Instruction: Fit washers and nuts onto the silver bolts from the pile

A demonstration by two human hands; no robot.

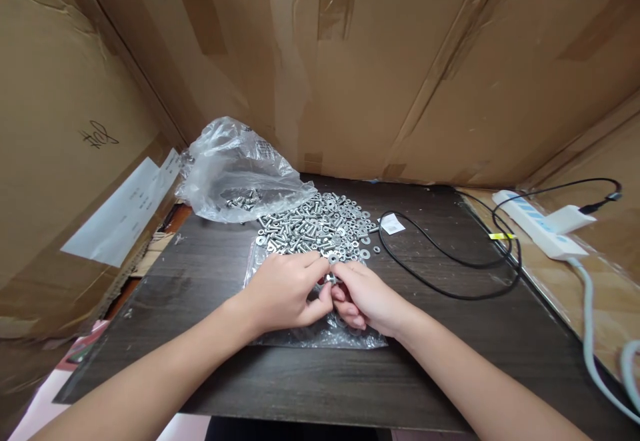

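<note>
Two hands (285,292) (369,296) pinch a fastener (331,280) (bolts (299,228) beyond).

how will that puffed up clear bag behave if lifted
The bag is probably floppy, its thin film being crumpled. It looks light for its size, mostly puffed-out film. Small metal parts show by its lower edge and might shift or spill.

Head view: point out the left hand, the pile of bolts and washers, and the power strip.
Left hand (287,291), head view: back of the hand.
Pile of bolts and washers (306,226), head view: its middle.
Power strip (536,224), head view: its white body.
</note>
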